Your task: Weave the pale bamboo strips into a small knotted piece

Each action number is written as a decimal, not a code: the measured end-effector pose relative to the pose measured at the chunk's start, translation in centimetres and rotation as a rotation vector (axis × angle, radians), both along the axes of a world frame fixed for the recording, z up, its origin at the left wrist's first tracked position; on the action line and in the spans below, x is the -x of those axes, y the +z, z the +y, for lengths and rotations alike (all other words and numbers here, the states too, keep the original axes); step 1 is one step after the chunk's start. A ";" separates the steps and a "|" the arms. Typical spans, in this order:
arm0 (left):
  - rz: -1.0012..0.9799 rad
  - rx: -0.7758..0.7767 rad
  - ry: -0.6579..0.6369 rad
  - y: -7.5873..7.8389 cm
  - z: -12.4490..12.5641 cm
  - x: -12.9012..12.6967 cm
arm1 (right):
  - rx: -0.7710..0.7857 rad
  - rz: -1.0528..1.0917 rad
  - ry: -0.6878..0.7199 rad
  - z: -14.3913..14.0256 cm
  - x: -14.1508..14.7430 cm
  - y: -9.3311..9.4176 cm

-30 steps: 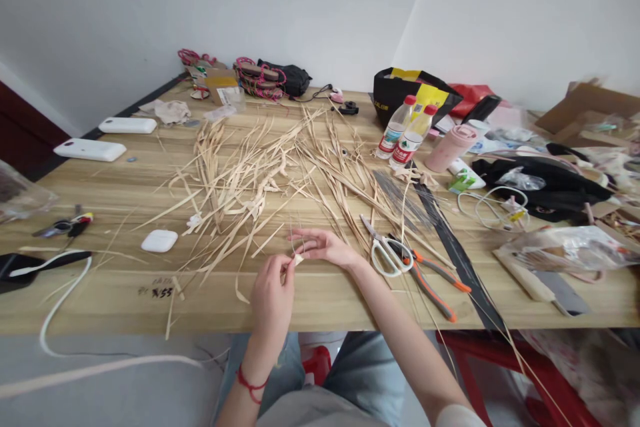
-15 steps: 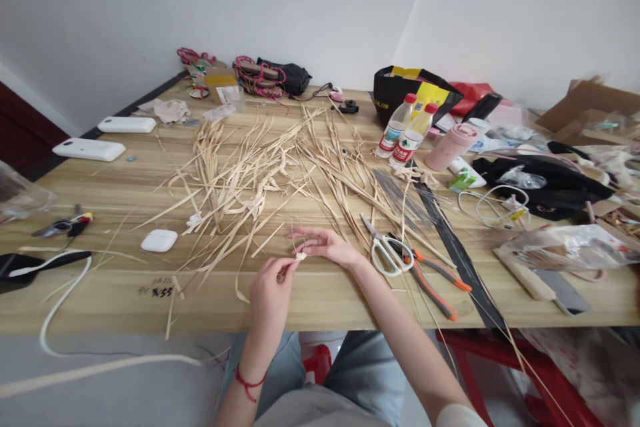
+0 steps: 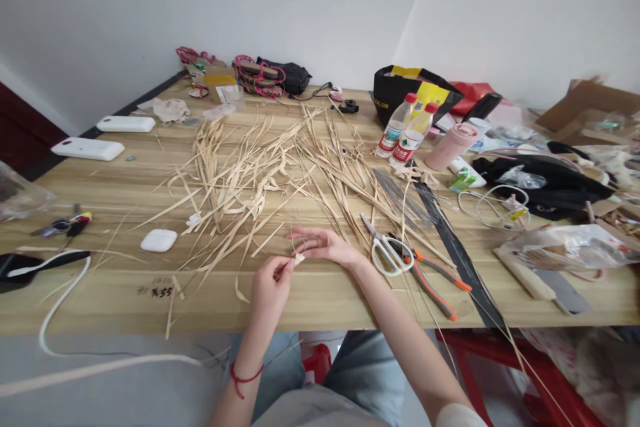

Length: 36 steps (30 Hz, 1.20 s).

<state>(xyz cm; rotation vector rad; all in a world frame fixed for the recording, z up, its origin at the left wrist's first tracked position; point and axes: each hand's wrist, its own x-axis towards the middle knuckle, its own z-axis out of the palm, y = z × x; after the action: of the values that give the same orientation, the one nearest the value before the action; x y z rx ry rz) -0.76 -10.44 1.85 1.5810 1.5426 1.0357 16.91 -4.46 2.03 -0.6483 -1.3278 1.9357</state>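
Between my hands, above the table's front part, is a small pale piece of straw work (image 3: 299, 258) with thin wire-like strands standing up from it. My left hand (image 3: 271, 285) pinches its left side between thumb and fingertips. From the right, my right hand (image 3: 324, 247) holds the piece at the thumb, its other fingers stretched leftward behind the strands. Just beyond lies a loose heap of dry straw strips (image 3: 235, 193), with a braided straw piece (image 3: 267, 187) on it. White-handled scissors (image 3: 390, 257) and orange-and-grey pliers (image 3: 435, 287) rest beside my right forearm.
A white case (image 3: 159, 240) and keys (image 3: 65, 223) lie on the left. Two bottles (image 3: 400, 133), a pink cup (image 3: 453, 145) and a black-and-yellow bag (image 3: 415, 90) stand at the back right. Black tape (image 3: 450, 253) crosses the table (image 3: 325, 307).
My left hand has shifted slightly, and the small straw piece is tilted differently at its fingertips. The right hand has barely moved.
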 end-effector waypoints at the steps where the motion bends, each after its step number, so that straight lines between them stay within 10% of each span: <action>1: -0.007 0.001 0.004 0.0 0.0 0.0 | 0.000 0.000 0.009 0.0 0.0 0.0; 36: -0.083 0.084 0.004 0.4 -0.2 -0.3 | -0.012 -0.009 -0.048 0.0 0.0 0.2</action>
<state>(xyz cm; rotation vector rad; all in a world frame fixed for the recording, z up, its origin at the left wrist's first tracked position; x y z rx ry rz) -0.43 -10.68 2.27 1.4604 1.5144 1.0124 16.96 -4.41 2.19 -0.6778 -1.3170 1.8872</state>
